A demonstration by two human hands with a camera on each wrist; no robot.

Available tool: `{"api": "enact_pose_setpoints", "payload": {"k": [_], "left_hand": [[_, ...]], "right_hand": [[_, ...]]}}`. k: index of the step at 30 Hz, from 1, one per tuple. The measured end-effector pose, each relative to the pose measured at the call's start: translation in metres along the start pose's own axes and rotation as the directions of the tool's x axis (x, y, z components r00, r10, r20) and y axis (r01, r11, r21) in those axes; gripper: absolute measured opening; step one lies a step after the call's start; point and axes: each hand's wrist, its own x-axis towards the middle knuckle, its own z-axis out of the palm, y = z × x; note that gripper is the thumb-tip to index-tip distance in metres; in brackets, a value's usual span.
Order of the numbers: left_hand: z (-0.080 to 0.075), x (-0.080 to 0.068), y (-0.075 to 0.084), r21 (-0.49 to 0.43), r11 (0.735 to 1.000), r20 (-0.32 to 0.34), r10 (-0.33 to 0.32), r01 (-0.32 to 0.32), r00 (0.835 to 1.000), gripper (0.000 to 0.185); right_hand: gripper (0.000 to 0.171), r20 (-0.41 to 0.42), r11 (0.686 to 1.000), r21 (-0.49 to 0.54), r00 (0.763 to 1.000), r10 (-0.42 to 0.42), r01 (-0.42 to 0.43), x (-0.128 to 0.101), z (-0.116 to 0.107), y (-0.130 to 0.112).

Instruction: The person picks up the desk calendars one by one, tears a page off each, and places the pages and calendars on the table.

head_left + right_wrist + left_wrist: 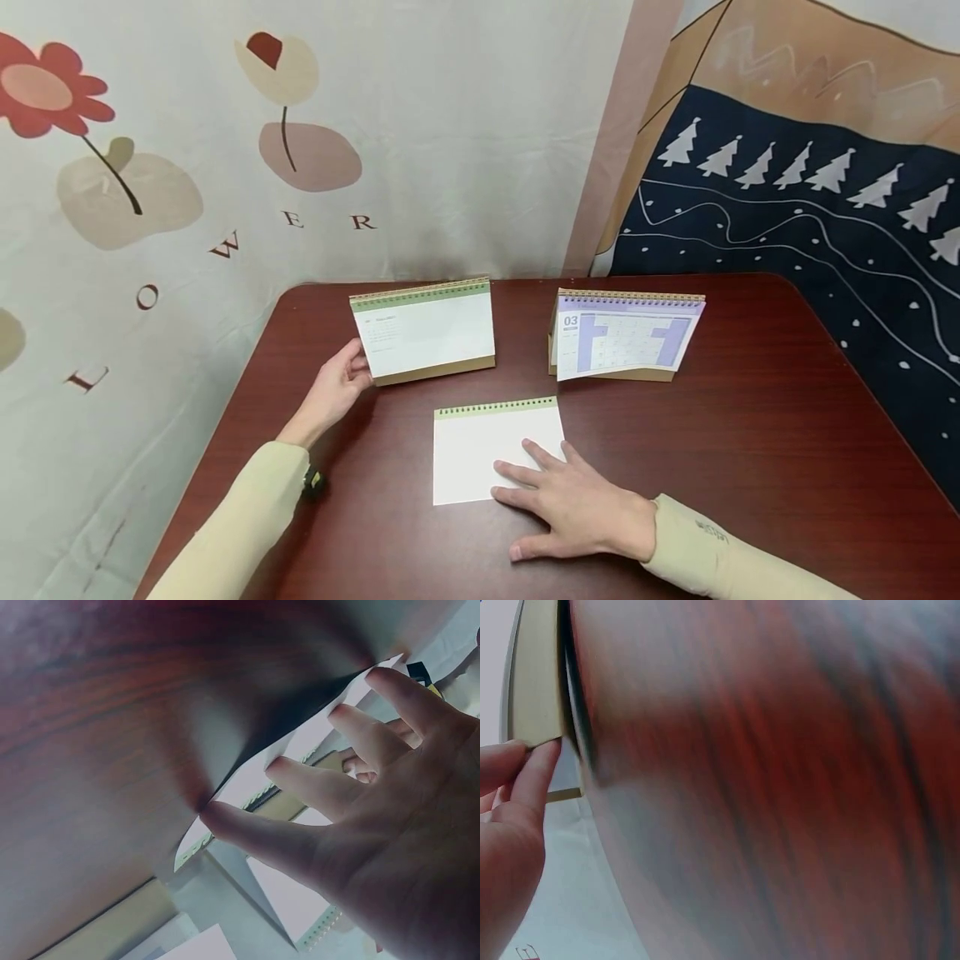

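Head view: purple calendar (pixel 626 335) stands right of green calendar (pixel 424 330).

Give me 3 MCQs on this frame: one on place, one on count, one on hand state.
1. Where does the loose white sheet lie?
A. In front of the green-topped calendar
B. Behind the purple calendar
C. On the wall cloth

2. How many desk calendars stand on the table?
A. One
B. Two
C. Four

3. What is the right hand doing?
A. Gripping a pen
B. Lying flat with fingers spread on the sheet
C. Lifted clear of the table

Answers:
1. A: the head view shows the sheet on the table just in front of the green-topped calendar.
2. B: only the green-topped one and the purple calendar stand there.
3. B: the fingers are straight and rest on the sheet's near corner, while the left hand touches the green-topped calendar's edge.
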Motion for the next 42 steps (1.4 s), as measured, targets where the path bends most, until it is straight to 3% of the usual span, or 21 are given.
{"api": "enact_pose_setpoints", "payload": {"k": [10, 12, 15, 18, 21, 24, 26, 31, 34, 36, 38, 42], "left_hand": [[-0.003, -0.003, 0.000, -0.003, 0.998, 0.049, -0.069, 0.069, 0.996, 0.066], [-0.007, -0.007, 0.003, 0.011, 0.996, 0.032, -0.093, 0.093, 0.995, 0.065], [-0.015, -0.019, 0.012, 0.076, 0.988, -0.054, -0.132, 0.136, 0.990, 0.061], [-0.019, -0.033, 0.025, 0.153, 0.976, -0.193, -0.126, 0.156, 0.973, 0.054], [-0.015, -0.043, 0.040, 0.181, 0.973, -0.343, -0.074, 0.143, 0.936, 0.050], [-0.004, -0.048, 0.058, 0.193, 0.978, -0.448, 0.020, 0.075, 0.894, 0.048], [0.006, -0.049, 0.069, 0.206, 0.979, -0.459, 0.098, -0.002, 0.883, 0.048], [0.037, -0.045, 0.098, 0.201, 0.958, -0.373, 0.267, -0.203, 0.889, 0.056], [0.060, -0.040, 0.115, 0.149, 0.939, -0.289, 0.340, -0.309, 0.895, 0.058], [0.076, -0.035, 0.125, 0.089, 0.930, -0.220, 0.367, -0.356, 0.904, 0.054], [0.091, -0.029, 0.133, 0.019, 0.929, -0.146, 0.369, -0.371, 0.918, 0.049], [0.115, -0.017, 0.141, -0.116, 0.938, -0.016, 0.326, -0.325, 0.945, 0.046]], "right_hand": [[0.069, -0.106, 0.998, -0.064, 0.994, -0.023, 0.016, -0.002, -0.007, 0.003], [0.068, -0.153, 0.999, -0.053, 0.988, -0.017, 0.009, -0.004, -0.012, 0.006], [0.066, -0.271, 0.999, -0.048, 0.963, 0.005, -0.018, -0.011, -0.018, 0.015], [0.064, -0.418, 0.997, -0.054, 0.908, 0.035, -0.064, -0.023, -0.025, 0.028], [0.065, -0.518, 0.991, -0.039, 0.851, 0.091, -0.130, -0.036, -0.035, 0.041], [0.067, -0.592, 0.982, 0.006, 0.791, 0.156, -0.189, -0.048, -0.044, 0.055], [0.068, -0.639, 0.974, 0.039, 0.744, 0.197, -0.225, -0.058, -0.050, 0.065], [0.071, -0.766, 0.952, 0.124, 0.583, 0.271, -0.280, -0.078, -0.063, 0.092], [0.071, -0.829, 0.936, 0.167, 0.469, 0.304, -0.311, -0.086, -0.067, 0.108], [0.068, -0.846, 0.920, 0.208, 0.410, 0.340, -0.333, -0.090, -0.066, 0.117], [0.065, -0.844, 0.901, 0.254, 0.375, 0.384, -0.351, -0.093, -0.065, 0.125], [0.068, -0.800, 0.856, 0.348, 0.354, 0.484, -0.382, -0.095, -0.061, 0.136]]}}
